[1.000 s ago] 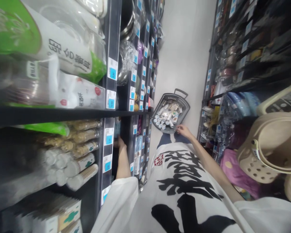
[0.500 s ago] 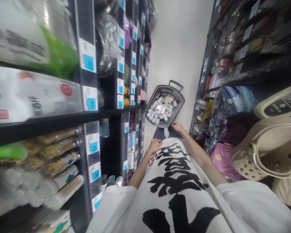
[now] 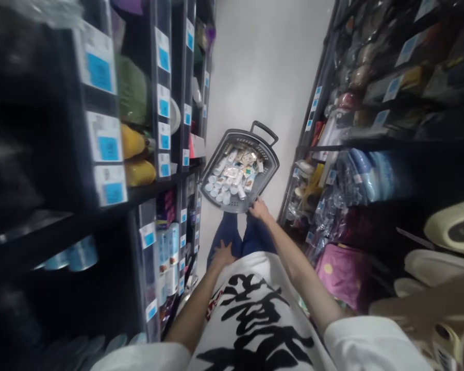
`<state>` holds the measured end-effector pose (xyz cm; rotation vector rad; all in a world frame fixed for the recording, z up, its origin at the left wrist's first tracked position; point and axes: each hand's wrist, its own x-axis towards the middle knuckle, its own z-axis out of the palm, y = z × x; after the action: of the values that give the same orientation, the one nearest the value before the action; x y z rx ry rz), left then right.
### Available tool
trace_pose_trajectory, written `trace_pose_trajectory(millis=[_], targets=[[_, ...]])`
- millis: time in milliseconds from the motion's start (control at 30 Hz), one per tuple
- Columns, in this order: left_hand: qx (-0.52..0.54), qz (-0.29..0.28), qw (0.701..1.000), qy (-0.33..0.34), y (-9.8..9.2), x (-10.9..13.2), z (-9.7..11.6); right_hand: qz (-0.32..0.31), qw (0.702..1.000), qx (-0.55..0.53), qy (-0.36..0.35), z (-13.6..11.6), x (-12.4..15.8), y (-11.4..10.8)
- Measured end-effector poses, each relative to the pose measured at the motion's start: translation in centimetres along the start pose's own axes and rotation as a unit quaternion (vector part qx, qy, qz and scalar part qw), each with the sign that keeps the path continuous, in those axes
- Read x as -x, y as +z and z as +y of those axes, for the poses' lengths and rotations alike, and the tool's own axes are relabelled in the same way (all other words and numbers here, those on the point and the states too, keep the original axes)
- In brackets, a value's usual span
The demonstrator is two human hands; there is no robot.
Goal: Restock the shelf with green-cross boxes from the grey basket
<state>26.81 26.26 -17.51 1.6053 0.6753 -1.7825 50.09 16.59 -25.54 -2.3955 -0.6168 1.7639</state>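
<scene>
A grey shopping basket [image 3: 266, 167] stands on the aisle floor in front of my legs, with its long handle loop [image 3: 266, 133] at the far end. Inside it lie several white, round-ended rolls or tubes [image 3: 219, 188] and small packets; I cannot make out their kind. My right hand [image 3: 258, 208] is closed on the basket's near right rim. Over my thigh in blue trousers [image 3: 220, 234], near the shirt hem, my left hand [image 3: 223, 253] has its fingers spread and holds nothing.
Tall dark shelves with blue-and-white price tags [image 3: 110, 149] flank the aisle closely on the left. On the right shelves hang wrapped goods, a pink bag [image 3: 342, 273] and pale clogs [image 3: 454, 226]. Grey floor [image 3: 263, 62] runs ahead between them.
My view has advanced along the aisle, so the left shelves have slid back. The basket now sits further left in view, my right hand still at its rim. My left hand's fingers are spread wider.
</scene>
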Motion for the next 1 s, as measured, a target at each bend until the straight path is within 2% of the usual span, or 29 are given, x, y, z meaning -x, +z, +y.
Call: trace_pose_trajectory(millis=[100, 167, 333, 500, 633, 733, 833, 900, 1000], targets=[[0.002, -0.005, 0.998, -0.066, -0.7, -2.7, 0.4, 0.008, 0.999, 0.027, 0.033, -0.1, -3.7, 0.9], [0.010, 0.015, 0.996, -0.089, -1.3, -4.8, 0.8, 0.017, 0.999, 0.038, 0.020, -0.1, -6.7, 1.7], [0.014, 0.137, 0.987, -0.085, -1.9, -9.2, 2.1, 0.028, 0.998, 0.053, 0.002, 0.9, -14.8, 3.4], [0.001, 0.196, 0.974, -0.114, -1.6, -10.5, 2.7, 0.027, 0.997, 0.065, 0.022, 2.7, -22.1, 4.5], [0.021, 0.216, 0.970, -0.112, -1.5, -10.4, 2.2, 0.019, 0.998, 0.032, 0.057, 3.8, -25.9, 4.9], [0.027, 0.209, 0.971, -0.115, -1.3, -10.4, 2.1, 0.006, 0.997, 0.026, 0.071, 4.2, -26.7, 4.4], [0.026, 0.202, 0.973, -0.107, -0.9, -10.3, 2.6, 0.013, 0.998, 0.032, 0.058, 4.8, -24.9, 3.2], [0.023, 0.197, 0.974, -0.109, -0.3, -10.0, 3.1, 0.017, 0.998, 0.032, 0.045, 5.4, -22.0, 2.2], [0.026, 0.184, 0.977, -0.104, 0.7, -9.1, 3.6, 0.032, 0.998, 0.049, -0.018, 6.0, -15.4, 0.7]])
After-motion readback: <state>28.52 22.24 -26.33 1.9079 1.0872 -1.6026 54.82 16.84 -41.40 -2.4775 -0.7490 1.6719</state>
